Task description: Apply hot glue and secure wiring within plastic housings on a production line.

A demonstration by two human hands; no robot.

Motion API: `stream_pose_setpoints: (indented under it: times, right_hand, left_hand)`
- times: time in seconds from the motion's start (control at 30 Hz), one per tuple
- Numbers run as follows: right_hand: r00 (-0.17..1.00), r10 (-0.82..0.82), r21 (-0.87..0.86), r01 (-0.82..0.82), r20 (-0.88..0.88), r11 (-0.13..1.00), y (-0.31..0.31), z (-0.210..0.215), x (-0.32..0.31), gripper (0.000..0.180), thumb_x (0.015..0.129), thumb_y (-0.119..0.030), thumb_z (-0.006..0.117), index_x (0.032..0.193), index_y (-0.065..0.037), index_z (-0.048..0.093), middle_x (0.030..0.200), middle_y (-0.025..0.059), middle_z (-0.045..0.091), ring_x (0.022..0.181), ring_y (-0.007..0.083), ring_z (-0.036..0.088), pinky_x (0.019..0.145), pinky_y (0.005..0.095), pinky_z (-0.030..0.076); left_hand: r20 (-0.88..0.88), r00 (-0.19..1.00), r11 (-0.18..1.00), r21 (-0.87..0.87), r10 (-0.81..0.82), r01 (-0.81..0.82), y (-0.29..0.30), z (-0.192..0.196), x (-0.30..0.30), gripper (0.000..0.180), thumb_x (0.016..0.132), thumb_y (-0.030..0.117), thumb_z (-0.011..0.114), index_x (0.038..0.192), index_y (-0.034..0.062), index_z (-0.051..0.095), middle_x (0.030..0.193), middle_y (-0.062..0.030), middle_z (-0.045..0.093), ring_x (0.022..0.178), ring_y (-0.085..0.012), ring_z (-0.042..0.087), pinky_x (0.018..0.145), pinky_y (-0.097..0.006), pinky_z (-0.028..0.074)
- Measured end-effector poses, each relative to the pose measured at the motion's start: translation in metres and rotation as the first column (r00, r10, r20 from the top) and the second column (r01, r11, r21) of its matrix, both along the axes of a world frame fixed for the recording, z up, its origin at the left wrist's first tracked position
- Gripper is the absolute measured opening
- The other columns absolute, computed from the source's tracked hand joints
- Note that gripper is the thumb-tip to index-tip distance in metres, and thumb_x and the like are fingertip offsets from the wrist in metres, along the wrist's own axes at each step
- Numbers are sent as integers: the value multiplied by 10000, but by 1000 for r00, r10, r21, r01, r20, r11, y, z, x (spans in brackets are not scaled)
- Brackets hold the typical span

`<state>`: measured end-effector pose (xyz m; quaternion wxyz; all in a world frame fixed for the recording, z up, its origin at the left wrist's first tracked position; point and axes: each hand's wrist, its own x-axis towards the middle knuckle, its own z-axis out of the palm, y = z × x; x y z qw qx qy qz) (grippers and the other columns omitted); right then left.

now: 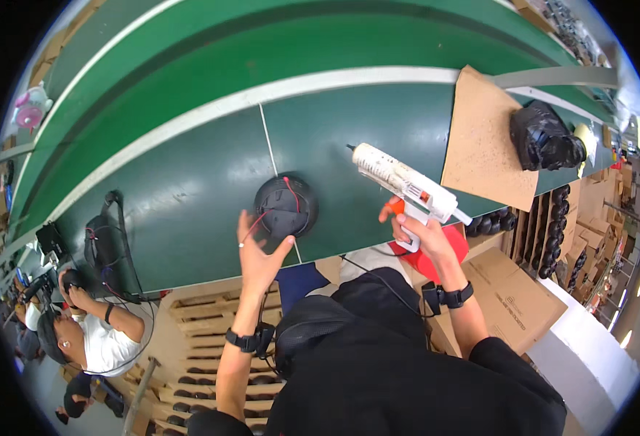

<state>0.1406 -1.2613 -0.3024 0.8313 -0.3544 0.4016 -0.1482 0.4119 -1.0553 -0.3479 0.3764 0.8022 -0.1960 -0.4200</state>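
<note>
A co-worker [109, 341] in a white top, at eight o'clock in the view, handles a dark object [73, 281] along the edge of a long green bench [189, 240], while a black pouch-like item [102, 245] with a cord lies on the surface at nine o'clock. Moving right, the person's left hand [262, 258], a dark strap [251, 340] around the wrist, is at the seven o'clock side of a round black part [285, 211], its thumb and fingers spread wide; whether they touch the part or its thin red wire [291, 190] cannot be told. The part lies on the bench just left of the view's middle, beside a pale seam [267, 138] running toward twelve o'clock. At three o'clock from it, and apart from it, the right hand [420, 229] grips a white glue gun [407, 185], fingers closed around the handle by the orange trigger [397, 207], the dark nozzle aimed toward ten o'clock. A red seat-like object [452, 248] shows at five o'clock from the gun, below the bench edge, with a cardboard box [516, 298] beyond it at four o'clock in the view. Farther right, at two o'clock, a sheet of brown cardboard [480, 138] lies on the bench, a crumpled black plastic bundle [545, 138] overlapping its right side.
</note>
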Motion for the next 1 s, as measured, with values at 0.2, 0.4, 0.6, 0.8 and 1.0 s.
stream_pose_setpoints:
  times: [0.2, 0.4, 0.6, 0.8, 1.0]
  right_hand:
    - [878, 415, -263, -470, -239, 843, 0, -17, -33, 463, 870, -114, 752, 1298, -14, 606, 1216, 115, 666, 964, 247, 671, 835, 370, 551]
    - [775, 576, -394, -629, -259, 669, 12, 13, 24, 349, 839, -205, 749, 1058, 60, 688, 1144, 218, 697, 1133, 410, 671, 1020, 506, 517]
    - [775, 568, -556, -611, -277, 563, 44, -8, 62, 274, 779, -92, 763, 967, 68, 645, 996, 188, 666, 998, 400, 693, 872, 432, 581]
    - [742, 527, -623, -653, -414, 431, 59, -3, 87, 273, 767, -83, 760, 959, 65, 634, 930, 161, 635, 880, 355, 670, 785, 423, 565]
    - [679, 492, -645, -714, -545, 271, 70, -2, 98, 244, 762, -94, 743, 929, 48, 635, 895, 141, 633, 839, 307, 678, 547, 339, 518]
  left_hand:
    - [411, 881, 943, -124, -233, 308, -12, 14, 27, 355, 806, -23, 810, 1152, 28, 750, 797, -62, 636, 724, -161, 622, 722, -272, 525]
    - [379, 847, 898, -81, -374, 433, -51, 8, 80, 170, 816, -23, 797, 983, -1, 778, 890, -87, 711, 762, -148, 663, 675, -256, 510]
    - [113, 959, 938, -203, -261, 279, -59, -19, 91, 163, 784, -53, 829, 921, -31, 744, 845, -48, 688, 773, -91, 643, 684, -206, 498]
    - [7, 953, 913, -284, -304, 293, -54, -24, 94, 140, 854, -58, 772, 974, -45, 702, 905, -65, 658, 822, -113, 625, 758, -221, 496]
    - [-53, 964, 921, -313, -260, 231, -50, -25, 94, 119, 858, -52, 771, 953, -45, 700, 900, -63, 661, 810, -109, 626, 752, -220, 494]
